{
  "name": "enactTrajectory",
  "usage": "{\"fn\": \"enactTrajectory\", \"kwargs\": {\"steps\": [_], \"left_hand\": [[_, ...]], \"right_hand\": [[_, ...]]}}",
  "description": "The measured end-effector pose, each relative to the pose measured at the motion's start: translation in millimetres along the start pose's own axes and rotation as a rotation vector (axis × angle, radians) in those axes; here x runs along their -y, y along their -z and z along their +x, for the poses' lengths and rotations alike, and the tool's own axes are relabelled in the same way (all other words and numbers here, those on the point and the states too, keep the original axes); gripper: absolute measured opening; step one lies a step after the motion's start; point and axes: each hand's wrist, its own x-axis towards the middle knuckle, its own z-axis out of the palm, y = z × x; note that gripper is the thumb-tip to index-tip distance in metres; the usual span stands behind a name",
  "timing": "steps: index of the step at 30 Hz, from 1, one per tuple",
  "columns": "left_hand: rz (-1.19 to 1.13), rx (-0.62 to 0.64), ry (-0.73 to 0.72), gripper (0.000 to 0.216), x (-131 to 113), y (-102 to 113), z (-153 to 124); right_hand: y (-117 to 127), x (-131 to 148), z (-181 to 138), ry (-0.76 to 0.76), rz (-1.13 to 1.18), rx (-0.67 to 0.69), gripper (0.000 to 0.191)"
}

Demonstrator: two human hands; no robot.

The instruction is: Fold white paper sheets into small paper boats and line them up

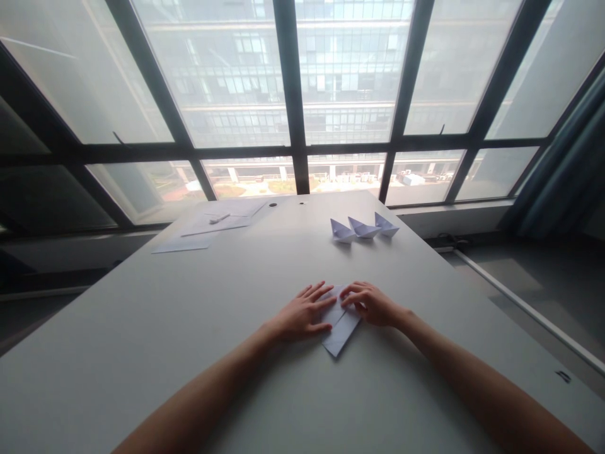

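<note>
A folded sheet of white paper (341,333) lies on the table in front of me, turned at a slant, with a crease or edge running along its middle. My left hand (306,310) rests flat on its left side, fingers spread over the paper. Across the upper right part, my right hand (371,302) has its fingers bent and gathered at the paper's edge, thumb tucked underneath. What lies under the right fingertips is partly hidden. Beyond the hands stand three folded paper boats (363,229) in a slanting row.
Loose white sheets (193,228) lie at the table's far left, with a small white object (218,219) on top. The white table (142,328) reaches to large dark-framed windows (295,94). A small dark mark (563,376) shows near its right edge. A blue curtain (562,151) hangs at right.
</note>
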Motion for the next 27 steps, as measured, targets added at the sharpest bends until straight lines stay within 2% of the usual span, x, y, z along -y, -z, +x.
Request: {"fn": "enactTrajectory", "kwargs": {"steps": [4, 9, 16, 20, 27], "left_hand": [[-0.051, -0.11, -0.003, 0.046, -3, 2, 0], [-0.105, -0.138, -0.019, 0.024, -3, 1, 2], [-0.071, -0.213, 0.143, 0.024, -3, -4, 5], [-0.036, -0.212, 0.117, 0.022, -5, -3, 4], [-0.073, -0.175, 0.024, 0.033, -5, 0, 1]], "right_hand": [[3, 1, 0, -0.038, -0.026, 0.006, 0.041], [4, 9, 1, -0.07, -0.061, 0.01, 0.032], [3, 20, 4, -0.062, -0.146, 0.003, 0.033], [3, 19, 3, -0.055, -0.117, -0.006, 0.034], [3, 15, 1, -0.048, -0.107, 0.012, 0.035]]}}
